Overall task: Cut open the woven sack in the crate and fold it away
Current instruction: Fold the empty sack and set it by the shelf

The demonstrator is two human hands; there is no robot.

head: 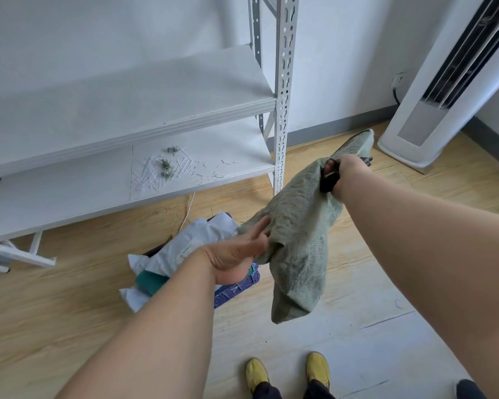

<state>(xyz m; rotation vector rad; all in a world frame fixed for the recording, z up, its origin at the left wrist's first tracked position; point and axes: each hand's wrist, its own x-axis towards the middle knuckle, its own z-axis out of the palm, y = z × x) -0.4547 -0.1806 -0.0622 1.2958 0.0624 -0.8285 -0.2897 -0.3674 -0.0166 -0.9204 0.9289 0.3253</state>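
A grey-green woven sack (300,240) hangs in the air above the floor, stretched between my two hands. My left hand (239,254) pinches its lower left edge. My right hand (343,177) is farther off and higher, shut on black-handled scissors (329,177) whose blades reach into the sack's far end. Below my left hand sits the blue crate (236,289), mostly hidden by my arm and white packages (185,249).
A white metal shelf rack (283,90) stands ahead on the left, with cut fibre scraps (164,168) on its lower board. A white tower air conditioner (432,116) stands at the right. My yellow shoes (285,372) are on the floor below.
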